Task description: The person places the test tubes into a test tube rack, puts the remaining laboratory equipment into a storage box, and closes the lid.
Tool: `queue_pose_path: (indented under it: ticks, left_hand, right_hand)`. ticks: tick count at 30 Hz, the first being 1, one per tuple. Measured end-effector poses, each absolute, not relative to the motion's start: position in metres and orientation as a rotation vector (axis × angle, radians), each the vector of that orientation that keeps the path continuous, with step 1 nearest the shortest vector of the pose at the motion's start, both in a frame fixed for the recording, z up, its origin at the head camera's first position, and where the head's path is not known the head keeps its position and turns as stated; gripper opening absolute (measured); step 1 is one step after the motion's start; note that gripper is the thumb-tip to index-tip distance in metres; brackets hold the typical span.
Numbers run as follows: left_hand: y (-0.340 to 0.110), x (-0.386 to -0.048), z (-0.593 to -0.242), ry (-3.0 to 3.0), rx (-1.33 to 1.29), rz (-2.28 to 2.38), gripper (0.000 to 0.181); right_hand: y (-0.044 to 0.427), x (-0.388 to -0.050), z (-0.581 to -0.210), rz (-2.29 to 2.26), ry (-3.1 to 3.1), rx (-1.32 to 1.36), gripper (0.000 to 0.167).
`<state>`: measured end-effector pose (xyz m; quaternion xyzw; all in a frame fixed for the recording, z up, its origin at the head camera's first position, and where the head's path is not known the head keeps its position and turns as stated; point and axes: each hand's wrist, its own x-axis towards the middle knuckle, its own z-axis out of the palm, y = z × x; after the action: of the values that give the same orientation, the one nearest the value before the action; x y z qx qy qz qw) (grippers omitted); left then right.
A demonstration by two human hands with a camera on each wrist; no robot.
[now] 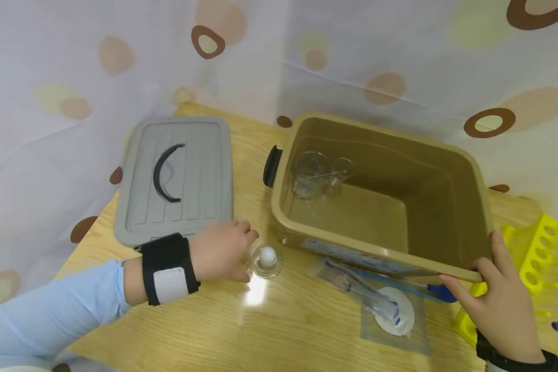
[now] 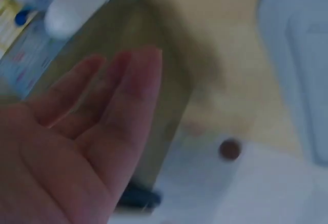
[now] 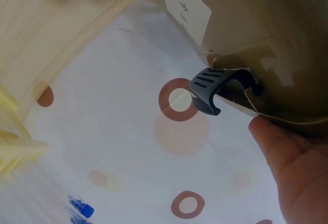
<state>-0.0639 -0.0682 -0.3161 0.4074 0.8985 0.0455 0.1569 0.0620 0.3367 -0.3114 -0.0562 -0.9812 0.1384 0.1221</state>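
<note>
I saw the right hand (image 1: 504, 302) gripping the bin (image 1: 390, 254), presumably for steadiness; the left hand (image 1: 220, 251), fingers relaxed, beside a white-topped vessel (image 1: 267, 257).

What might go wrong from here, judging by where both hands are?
The left hand is close to the white-topped clear item on the table, so a brush could topple it. The right hand grips the tan bin; a jolt might make the clear pieces inside knock together. That hand is also near the yellow rack and may bump it.
</note>
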Motion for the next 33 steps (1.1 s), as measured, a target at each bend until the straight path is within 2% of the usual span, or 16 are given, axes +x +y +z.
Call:
queue_pose_path:
  ticks: [3, 6, 16, 22, 33]
  left_hand:
    - [-0.071, -0.064, -0.34, 2.533, 1.12, 0.067, 0.072]
    - [-0.07, -0.066, -0.351, 2.497, 1.08, 0.054, 0.069]
    - [-0.076, -0.073, -0.345, 2.466, 1.027, 0.187, 0.053]
    - [-0.085, -0.085, -0.305, 2.501, 1.026, 0.224, 0.049]
    - [-0.088, -0.105, -0.181, 2.761, 0.983, 0.053, 0.044]
  right_hand:
    - [0.337, 0.062, -0.311, 0.414, -2.868, -0.163, 0.042]
    - [0.338, 0.061, -0.31, 0.421, -2.865, -0.16, 0.042]
    - [0.338, 0.061, -0.311, 0.424, -2.854, -0.147, 0.043]
    - [0.337, 0.061, -0.311, 0.417, -2.842, -0.142, 0.046]
    - [0.338, 0.06, -0.311, 0.406, -2.838, -0.132, 0.047]
